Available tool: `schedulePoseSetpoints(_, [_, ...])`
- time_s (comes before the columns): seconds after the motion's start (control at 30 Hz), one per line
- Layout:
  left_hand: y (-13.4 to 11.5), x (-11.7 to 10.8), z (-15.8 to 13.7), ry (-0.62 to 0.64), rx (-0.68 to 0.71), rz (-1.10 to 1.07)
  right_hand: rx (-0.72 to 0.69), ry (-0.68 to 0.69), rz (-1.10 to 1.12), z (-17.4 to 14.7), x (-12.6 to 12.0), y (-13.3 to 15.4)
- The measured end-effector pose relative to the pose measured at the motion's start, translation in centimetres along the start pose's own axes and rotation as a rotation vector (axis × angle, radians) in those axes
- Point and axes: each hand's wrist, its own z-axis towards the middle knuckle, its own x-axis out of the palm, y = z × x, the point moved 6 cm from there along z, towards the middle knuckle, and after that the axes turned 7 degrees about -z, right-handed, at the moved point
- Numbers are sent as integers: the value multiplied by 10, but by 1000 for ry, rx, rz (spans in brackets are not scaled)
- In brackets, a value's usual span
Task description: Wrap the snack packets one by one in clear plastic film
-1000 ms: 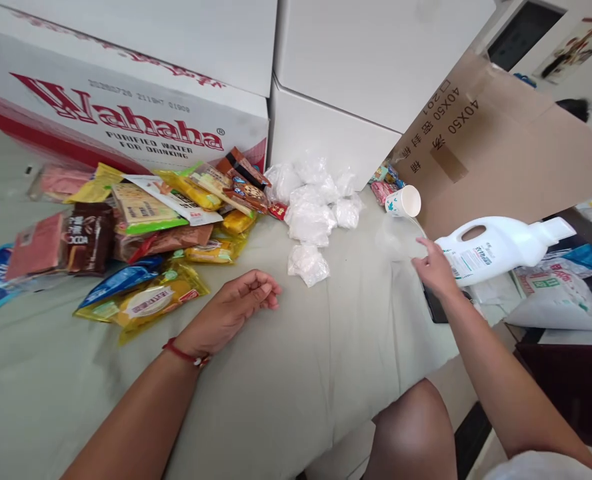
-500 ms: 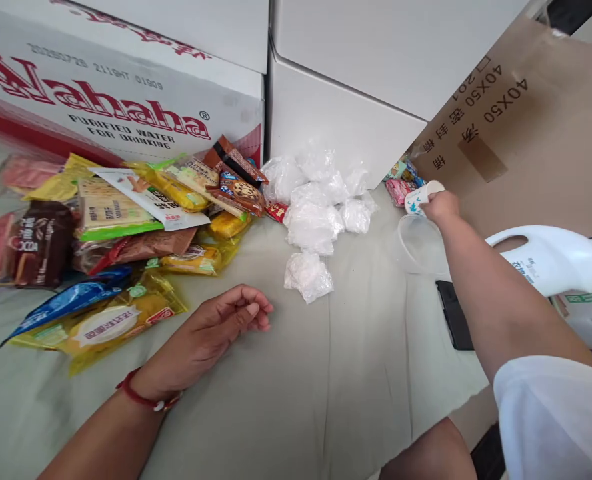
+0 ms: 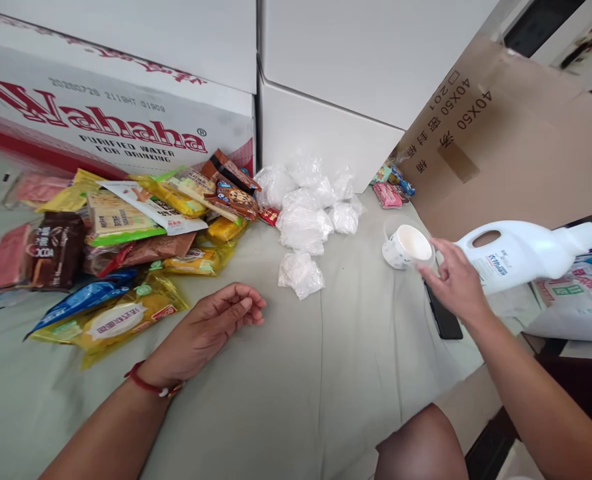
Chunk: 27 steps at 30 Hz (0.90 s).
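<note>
My left hand (image 3: 213,327) rests on the pale green cloth (image 3: 276,400), fingers curled loosely against the thumb, with nothing visible in it. Yellow-wrapped bread (image 3: 126,320) lies just left of it, at the front of a heap of packaged snacks. On the right, a white paper cup (image 3: 401,250) stands upright, its open top tilted toward me in view. A clear plastic rim (image 3: 391,223) shows behind the cup. My right hand (image 3: 453,280) is beside the cup, thumb and forefinger apart at its right edge; whether a fingertip touches it is unclear.
Crumpled clear plastic bags (image 3: 306,213) lie in the middle. Behind stand a Wahaha water carton (image 3: 126,120), white boxes (image 3: 321,127) and a brown carton (image 3: 506,147). A white detergent bottle (image 3: 521,250) lies on its side at right, near a black phone (image 3: 446,317). Small colourful packets (image 3: 391,190) sit farther back.
The paper cup has come nearer and now stands upright. My right hand has moved back toward me and its fingers have opened from the cup. My left hand stays put.
</note>
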Motion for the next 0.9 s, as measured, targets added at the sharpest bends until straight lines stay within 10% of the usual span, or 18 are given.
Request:
schedulePoseSetpoints(0.3, [0,1,2,15,23,-16,31,41,-66,21,73,-33])
schedulePoseSetpoints(0.9, [0,-1,-1,-18,-5,51,164,47,-41,151,113,-74])
